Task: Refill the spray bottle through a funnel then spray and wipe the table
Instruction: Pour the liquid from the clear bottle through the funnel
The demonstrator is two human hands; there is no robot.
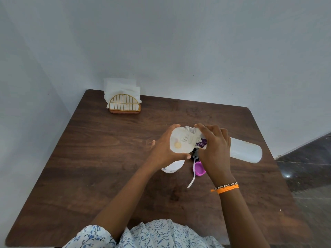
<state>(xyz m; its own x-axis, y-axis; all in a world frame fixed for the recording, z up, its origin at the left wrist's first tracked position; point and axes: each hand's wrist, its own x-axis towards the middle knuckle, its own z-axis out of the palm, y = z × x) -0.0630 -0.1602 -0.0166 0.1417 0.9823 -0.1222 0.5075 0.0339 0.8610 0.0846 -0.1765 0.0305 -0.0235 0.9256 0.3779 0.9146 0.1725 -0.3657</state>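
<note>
My left hand (165,149) grips a translucent white funnel (176,143) that sits over a small white spray bottle (173,167) standing on the brown table (107,158). My right hand (214,147) holds a long translucent refill bottle (245,152) with a purple label, tipped almost flat, its open threaded mouth (189,133) over the funnel's bowl. The purple spray head (199,168) with its white dip tube lies on the table just right of the spray bottle, below my right hand. Most of the spray bottle is hidden by my left hand and the funnel.
A gold wire napkin holder (124,104) stuffed with white paper napkins stands at the table's far left corner against the wall. Grey walls close in behind and to the left. Dark floor shows past the table's right edge.
</note>
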